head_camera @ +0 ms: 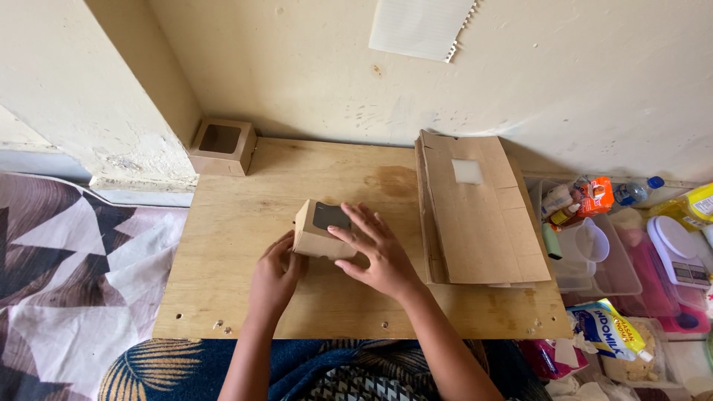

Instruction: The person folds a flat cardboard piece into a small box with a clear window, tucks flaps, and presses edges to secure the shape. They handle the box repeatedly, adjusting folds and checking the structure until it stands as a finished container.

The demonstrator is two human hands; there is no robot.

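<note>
A small brown cardboard box (321,230) with a dark window in its top face sits near the middle of the wooden board (245,297). The left hand (276,273) cups the box's near left side, fingers curled against the cardboard. The right hand (379,252) lies flat with fingers spread wide, fingertips pressing the box's top and right edge. Both hands touch the box; neither lifts it off the board.

Just right of the box, a stack of flat, unfolded cardboard blanks (479,212) rests on the board, its top sheet bearing a pale window patch. Behind and to the left of the box, at the board's far corner against the wall, stands a second assembled window box (222,146). Well right of the box, off the board, clear plastic containers (609,256) hold bottles and packets, with a kitchen scale (679,252) beyond them. Left of the box, beyond the board's edge, lies a patterned cloth (67,275).
</note>
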